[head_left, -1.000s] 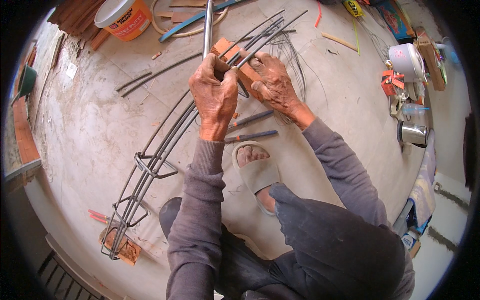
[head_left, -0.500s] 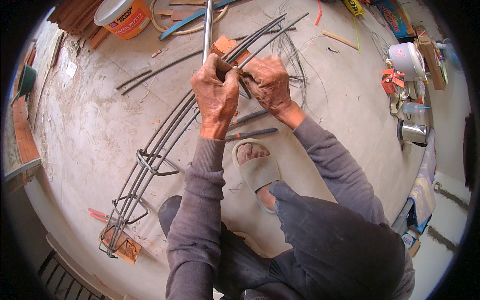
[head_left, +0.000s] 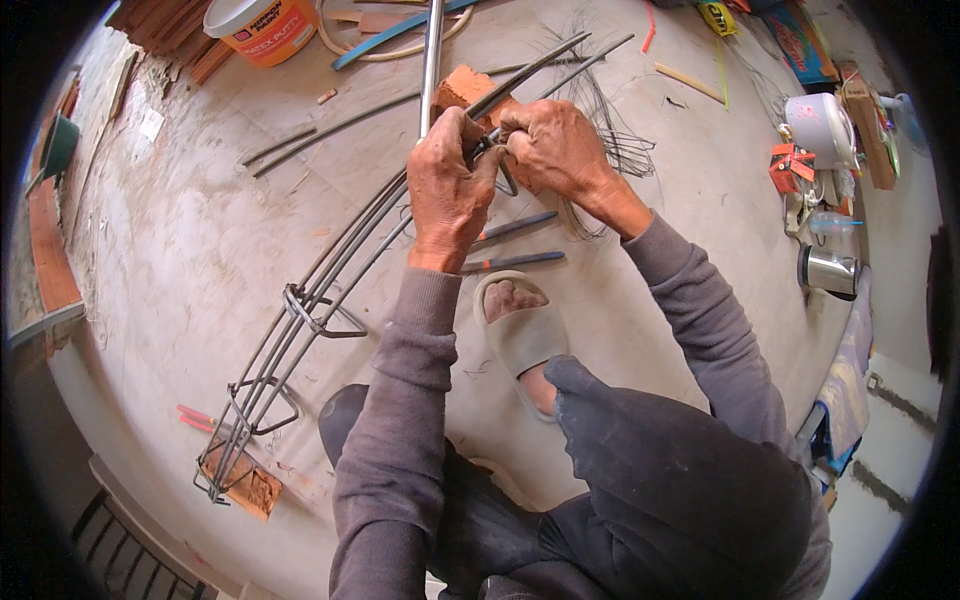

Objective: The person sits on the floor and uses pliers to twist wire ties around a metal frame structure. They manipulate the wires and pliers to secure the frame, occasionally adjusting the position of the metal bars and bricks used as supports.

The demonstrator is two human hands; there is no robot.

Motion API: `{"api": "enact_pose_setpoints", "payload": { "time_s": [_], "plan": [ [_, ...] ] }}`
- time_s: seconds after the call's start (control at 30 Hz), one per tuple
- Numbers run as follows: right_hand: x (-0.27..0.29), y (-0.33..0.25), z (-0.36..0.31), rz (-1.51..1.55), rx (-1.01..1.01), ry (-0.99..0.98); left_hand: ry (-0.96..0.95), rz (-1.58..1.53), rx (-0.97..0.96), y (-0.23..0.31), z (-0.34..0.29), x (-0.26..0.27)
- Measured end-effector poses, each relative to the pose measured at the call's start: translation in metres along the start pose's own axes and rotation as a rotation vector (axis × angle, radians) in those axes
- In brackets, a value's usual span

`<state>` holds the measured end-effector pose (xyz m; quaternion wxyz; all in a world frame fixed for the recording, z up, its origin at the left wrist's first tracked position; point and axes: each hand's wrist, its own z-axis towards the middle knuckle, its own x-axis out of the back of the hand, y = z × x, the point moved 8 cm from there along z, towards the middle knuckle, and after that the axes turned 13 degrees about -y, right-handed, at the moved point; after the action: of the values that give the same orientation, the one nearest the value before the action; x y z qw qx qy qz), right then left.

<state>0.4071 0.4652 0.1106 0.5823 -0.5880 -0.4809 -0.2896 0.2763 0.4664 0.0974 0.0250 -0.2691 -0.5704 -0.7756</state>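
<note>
A long cage of thin steel rebar [head_left: 345, 250] slants across the floor, with bent square stirrups [head_left: 318, 312] around its bars. Near its far end, my left hand [head_left: 448, 180] is closed, thumb and fingers pinched against the bars. Facing it, my right hand [head_left: 560, 150] is also closed, its fingertips meeting the left ones at a stirrup partly hidden beneath them. Whatever the fingertips pinch is too small and covered to make out. A broken orange brick [head_left: 464, 86] props up the far end; another brick piece [head_left: 257, 492] lies under the near end.
Loose tie wire [head_left: 625, 150] spreads right of the cage. Two dark flat tools [head_left: 525, 260] lie by my sandalled foot [head_left: 518, 310]. A metal pipe [head_left: 431, 60] stands beyond my left hand. Red-handled pliers [head_left: 196, 416], a putty bucket [head_left: 262, 30] and a rice cooker [head_left: 815, 130] sit farther out.
My right hand has turned and its fingertips have come in against the left ones. Both hands stay at the same spot on the cage; the whole view has shifted slightly.
</note>
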Motion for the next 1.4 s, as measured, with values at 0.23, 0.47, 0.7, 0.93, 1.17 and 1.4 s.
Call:
{"api": "enact_pose_setpoints", "payload": {
  "time_s": [0.23,0.47,0.7,0.93,1.17,1.4],
  "plan": [
    [0.005,0.001,0.012,0.001,0.026,-0.031,0.032,0.105,-0.020,0.007,-0.002,0.001],
    [0.007,0.014,0.024,0.291,0.068,-0.100,0.053,0.282,-0.090,0.016,-0.007,-0.006],
    [0.018,-0.001,0.035,0.213,0.246,-0.203,0.089,0.432,-0.138,0.023,-0.007,-0.016],
    [0.001,-0.008,0.041,-0.086,0.124,-0.155,0.115,0.440,-0.134,-0.004,-0.014,-0.026],
    [-0.002,-0.009,0.032,-0.288,0.093,-0.174,0.076,0.226,-0.110,-0.014,-0.018,-0.026],
    [0.005,-0.014,0.030,-0.405,0.098,-0.217,0.115,0.096,-0.117,-0.014,-0.016,-0.019]
  ]
}}
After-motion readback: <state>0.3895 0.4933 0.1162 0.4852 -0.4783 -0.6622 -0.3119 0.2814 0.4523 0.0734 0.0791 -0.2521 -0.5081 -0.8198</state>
